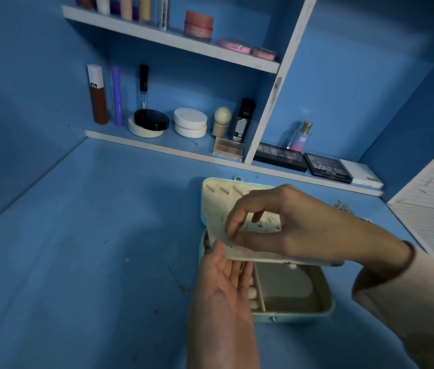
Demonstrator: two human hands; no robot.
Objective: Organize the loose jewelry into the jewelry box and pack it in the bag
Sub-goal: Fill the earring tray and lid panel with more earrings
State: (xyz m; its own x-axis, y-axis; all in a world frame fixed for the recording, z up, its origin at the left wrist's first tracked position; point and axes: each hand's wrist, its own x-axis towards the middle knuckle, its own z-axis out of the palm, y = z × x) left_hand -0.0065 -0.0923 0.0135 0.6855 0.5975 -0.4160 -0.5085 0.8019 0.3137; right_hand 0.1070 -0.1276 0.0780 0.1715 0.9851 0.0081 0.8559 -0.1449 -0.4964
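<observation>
with the jewelry box [303, 315] open on the desk [104, 235], our left hand [221, 288] lay open-fingered beneath its earring panel [248, 253] while our right hand [298, 222] pinched that panel's edge, so we judged steady backing and a straight, gentle push best.

I am watching through one head camera only; it is looking forward and down on the blue desk [77, 249], sitting close above the jewelry box [285, 288] at near right, with the shelves [173, 39] showing far behind.
</observation>
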